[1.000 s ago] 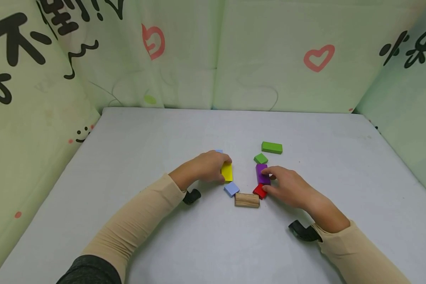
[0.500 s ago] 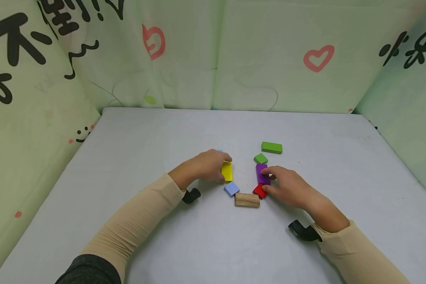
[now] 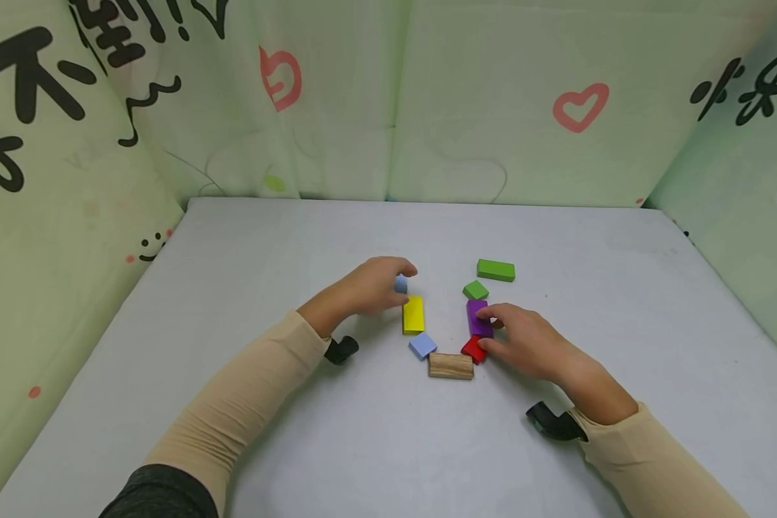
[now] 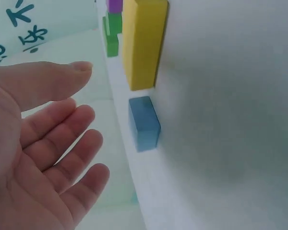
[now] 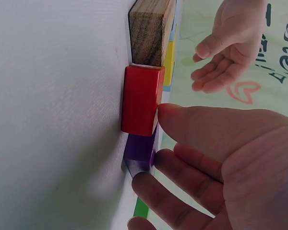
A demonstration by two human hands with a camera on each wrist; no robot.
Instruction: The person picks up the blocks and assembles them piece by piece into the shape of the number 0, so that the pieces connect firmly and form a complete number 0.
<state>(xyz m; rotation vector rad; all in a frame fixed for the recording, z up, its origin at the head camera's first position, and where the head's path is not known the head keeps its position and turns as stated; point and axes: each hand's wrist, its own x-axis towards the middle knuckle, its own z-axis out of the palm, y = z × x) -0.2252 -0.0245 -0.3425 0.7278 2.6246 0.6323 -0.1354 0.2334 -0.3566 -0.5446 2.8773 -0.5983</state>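
Note:
My left hand (image 3: 374, 284) hovers beside a yellow block (image 3: 413, 316) and a light blue block (image 3: 401, 284) that it partly hides. In the left wrist view, its thumb and fingers are spread and hold nothing; the blue block (image 4: 145, 123) lies near one end of the yellow block (image 4: 143, 45). My right hand (image 3: 534, 342) rests at a purple block (image 3: 478, 317) and a red block (image 3: 471, 350). Its thumb touches the red block (image 5: 142, 100), and its fingertips are at the purple block (image 5: 140, 149), as the right wrist view shows.
A second light blue block (image 3: 422, 345) and a wood-grain block (image 3: 450, 365) join the two sides at the front. A small green block (image 3: 475, 290) and a longer green block (image 3: 496, 270) lie farther back on the white table (image 3: 285, 237). Printed curtains (image 3: 479, 86) surround it.
My left hand has let go of the yellow block and moved up and slightly left, toward the far blue block, uncovering more of both. My right hand has not visibly moved.

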